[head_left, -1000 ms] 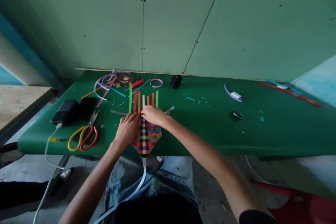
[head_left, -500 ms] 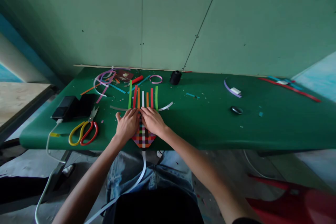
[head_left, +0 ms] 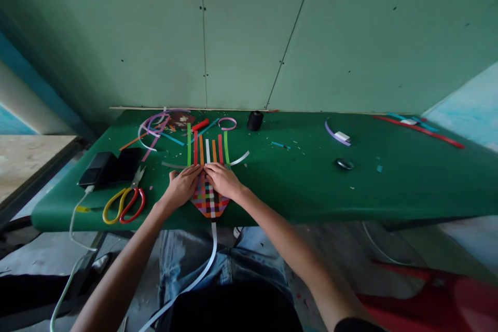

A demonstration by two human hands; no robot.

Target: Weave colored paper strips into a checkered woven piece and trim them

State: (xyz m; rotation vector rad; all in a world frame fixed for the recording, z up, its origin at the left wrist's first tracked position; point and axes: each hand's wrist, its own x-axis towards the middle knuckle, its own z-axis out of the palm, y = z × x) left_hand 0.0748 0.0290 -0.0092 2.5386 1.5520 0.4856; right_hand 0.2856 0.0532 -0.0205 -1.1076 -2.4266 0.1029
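Note:
A woven mat of multicoloured strips (head_left: 210, 206) lies at the table's front edge, pointed end towards me. Loose green, red, orange and white strip ends (head_left: 207, 151) fan out from its far side. My left hand (head_left: 184, 185) grips the mat's upper left part, fingers bent and close together. Opposite it, my right hand (head_left: 222, 180) does the same on the right, the fingertips of both hands almost meeting at the middle. A pale cross strip (head_left: 240, 158) sticks out past both hands. From the near point a long white strip (head_left: 213, 249) hangs over my lap. The fingers cover the upper weave.
Scissors (head_left: 126, 199) with yellow and red handles lie left, near a black box (head_left: 98, 168) with a white cable. Behind are tangled strips (head_left: 153, 124), a red-handled tool (head_left: 201, 125) and a black thread spool (head_left: 256, 121). A dark oval object (head_left: 344, 164) lies right.
The view has shifted slightly. Both hands have slid a little towards the mat's far side, and more of the checked weave shows below them.

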